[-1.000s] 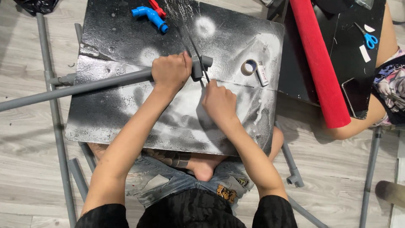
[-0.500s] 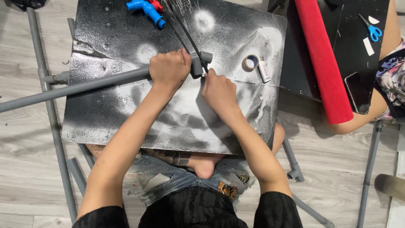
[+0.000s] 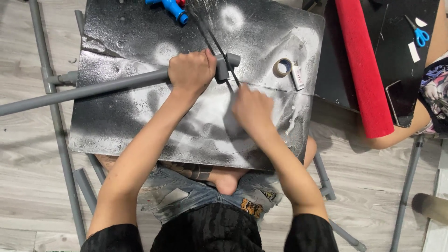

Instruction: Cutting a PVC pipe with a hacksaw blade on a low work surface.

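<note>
Left grip (image 3: 192,71) wraps grey pipe (image 3: 93,88); right grip (image 3: 252,108) clasps hacksaw (image 3: 212,35) near tape roll (image 3: 282,67).

Black board (image 3: 140,116), blotched with white spray marks, lies flat on pale wood-plank floor (image 3: 28,154). On the board: long grey pipe (image 3: 93,88) running in from the left edge, roll of tape (image 3: 282,67) with a small white tube (image 3: 297,77) just beside it, blue pipe fitting (image 3: 172,7) at the far edge. Second black sheet (image 3: 396,56) to the right carries a red roll (image 3: 364,65), blue-handled scissors (image 3: 418,31), white scraps (image 3: 413,51). Loose grey pipes (image 3: 56,126) rest on the floor along the board's left side and near its right corner.
</note>
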